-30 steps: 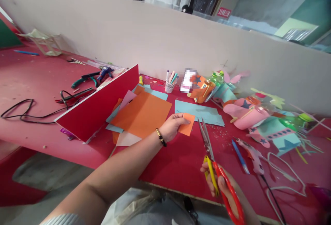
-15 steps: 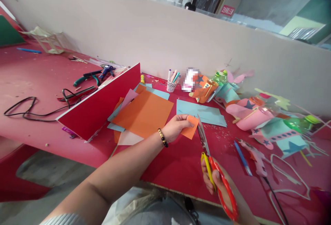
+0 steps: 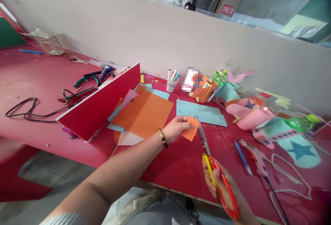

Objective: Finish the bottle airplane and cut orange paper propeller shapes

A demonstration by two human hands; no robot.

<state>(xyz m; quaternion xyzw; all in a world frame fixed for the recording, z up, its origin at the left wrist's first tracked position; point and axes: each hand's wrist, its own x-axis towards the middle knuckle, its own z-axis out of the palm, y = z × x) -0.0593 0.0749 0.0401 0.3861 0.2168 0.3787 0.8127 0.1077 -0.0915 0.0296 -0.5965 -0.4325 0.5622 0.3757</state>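
My left hand [image 3: 178, 128] pinches a small piece of orange paper [image 3: 190, 133] above the red table. Its upper right corner now looks rounded. In my right hand [image 3: 217, 180] is a pair of scissors [image 3: 205, 145] with one yellow and one red handle, fingers wrapped in the loops. The blades point up and away, their tips beside the right edge of the orange piece. Behind my left hand lies a large orange sheet [image 3: 144, 111] on top of other coloured sheets. Light blue paper [image 3: 199, 111] lies just beyond the blade tips.
A red divider board [image 3: 103, 104] stands at the left. A cup of markers [image 3: 171, 85] is near the back wall. Paper-and-bottle planes [image 3: 258, 116] fill the right side. A blue pen [image 3: 243, 157] and a pink glue gun [image 3: 256, 157] with its cord lie right of the scissors.
The orange piece's upper corner has gone from square to rounded. Both hands have shifted only slightly. At the right, a light blue paper wing with a star has swung downward.
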